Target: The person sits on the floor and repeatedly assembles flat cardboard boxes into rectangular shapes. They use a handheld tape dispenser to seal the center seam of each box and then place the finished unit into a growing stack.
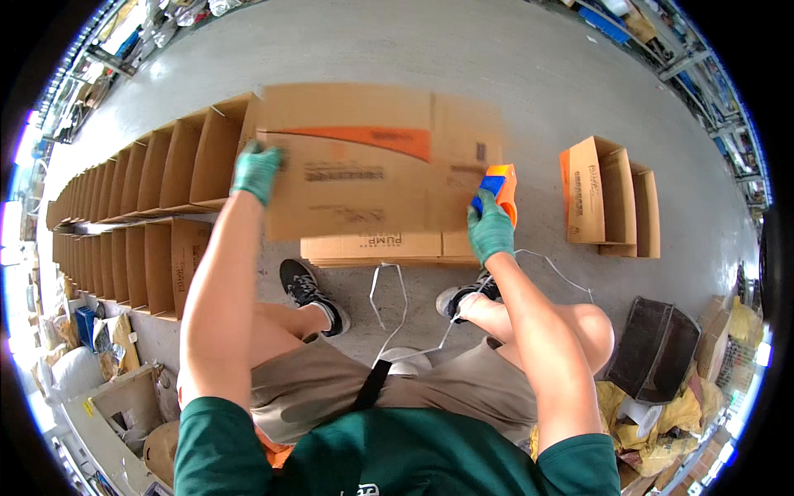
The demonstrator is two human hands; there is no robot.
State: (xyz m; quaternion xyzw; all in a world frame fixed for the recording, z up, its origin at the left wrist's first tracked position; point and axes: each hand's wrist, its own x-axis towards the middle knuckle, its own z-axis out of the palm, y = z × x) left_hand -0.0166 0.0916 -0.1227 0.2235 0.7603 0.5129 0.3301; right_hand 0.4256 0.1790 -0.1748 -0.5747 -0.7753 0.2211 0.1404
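Observation:
A flattened brown cardboard carton (pixel 356 186) with an orange stripe and dark print is held up in front of me, slightly blurred. My left hand (pixel 257 172), in a green glove, is closed on its left edge. At the carton's right end, my right hand (pixel 491 230), gloved too, wraps round an orange and blue tape dispenser (pixel 509 194). Below the raised carton, more flat cardboard (pixel 372 246) lies between my feet, partly hidden by it.
Two rows of open cartons (pixel 157 169) stand on the floor at the left. A pair of open cartons (pixel 585 198) stands at the right. White strap (pixel 403 289) loops near my feet. A dark bin (pixel 653 351) is at the lower right; shelving (pixel 691 58) rises at the far right.

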